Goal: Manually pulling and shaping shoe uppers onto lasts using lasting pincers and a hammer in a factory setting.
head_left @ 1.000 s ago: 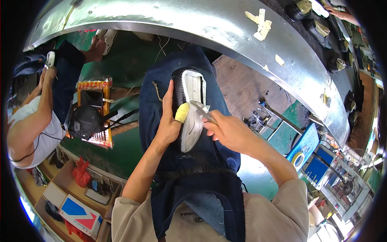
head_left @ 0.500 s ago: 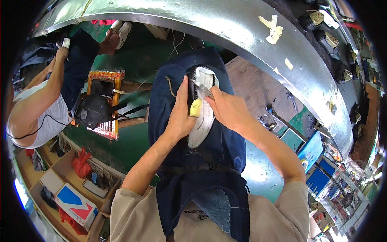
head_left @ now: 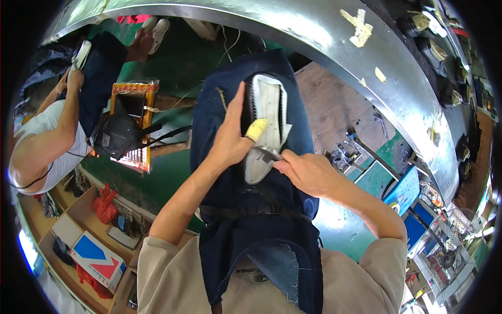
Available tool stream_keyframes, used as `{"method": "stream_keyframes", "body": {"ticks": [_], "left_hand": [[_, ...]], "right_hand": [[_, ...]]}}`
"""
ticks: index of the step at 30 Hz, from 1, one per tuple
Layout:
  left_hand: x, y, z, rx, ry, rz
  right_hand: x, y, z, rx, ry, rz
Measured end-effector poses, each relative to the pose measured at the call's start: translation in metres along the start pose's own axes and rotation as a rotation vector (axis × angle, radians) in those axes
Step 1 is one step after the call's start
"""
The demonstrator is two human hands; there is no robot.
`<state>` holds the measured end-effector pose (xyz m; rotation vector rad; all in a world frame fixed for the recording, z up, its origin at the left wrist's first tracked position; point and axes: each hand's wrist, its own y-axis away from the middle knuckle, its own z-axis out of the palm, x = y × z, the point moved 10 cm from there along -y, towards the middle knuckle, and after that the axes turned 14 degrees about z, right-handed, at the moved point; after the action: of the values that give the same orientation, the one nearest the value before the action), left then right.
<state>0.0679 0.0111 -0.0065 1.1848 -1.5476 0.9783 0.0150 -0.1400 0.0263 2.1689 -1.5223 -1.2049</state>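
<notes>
A dark shoe with its pale, unfinished underside (head_left: pixel 269 107) facing up lies lengthwise on my apron-covered lap. Stitching runs along its edge, and a whitish strip stands away from the right side. My left hand (head_left: pixel 229 144) grips the shoe from the left, its yellow-wrapped thumb pressed on the underside and its fingers stretched along the side. In my right hand (head_left: pixel 312 175) is a flat, grey metal hand tool, blade-like (head_left: pixel 265 154), resting on the shoe's nearer end. My fingers hide the tool's handle, so its exact kind is unclear.
A curved metal bench (head_left: pixel 314 31) runs across the far side, with several dark shoes (head_left: pixel 429 52) at far right. Left, another person (head_left: pixel 47 131) sits holding a light shoe, beside a black bag (head_left: pixel 119 137). Wooden compartments (head_left: pixel 78 209) stand near left; a wire-caged fan (head_left: pixel 449 256) near right.
My right hand has brought the metal tool from the middle of the shoe toward me, to its nearer end. The whitish strip now sticks out at right. My left hand still holds the shoe.
</notes>
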Motion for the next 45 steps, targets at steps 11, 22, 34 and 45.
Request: {"method": "stream_keyframes", "body": {"ticks": [11, 22, 34, 45], "left_hand": [[-0.041, 0.097, 0.03, 0.31, 0.482, -0.389], [-0.01, 0.09, 0.022, -0.033, 0.192, -0.275], [-0.02, 0.091, -0.003, -0.034, 0.302, -0.334], [-0.026, 0.004, -0.099, 0.338, 0.672, -0.3]], "right_hand": [[0.01, 0.01, -0.017, -0.237, -0.208, 0.179], [-0.038, -0.016, -0.049, 0.198, 0.138, -0.115], [0.048, -0.025, -0.016, 0.233, -0.992, 0.285], [0.084, -0.029, 0.003, 0.124, -1.11, 0.445]]}}
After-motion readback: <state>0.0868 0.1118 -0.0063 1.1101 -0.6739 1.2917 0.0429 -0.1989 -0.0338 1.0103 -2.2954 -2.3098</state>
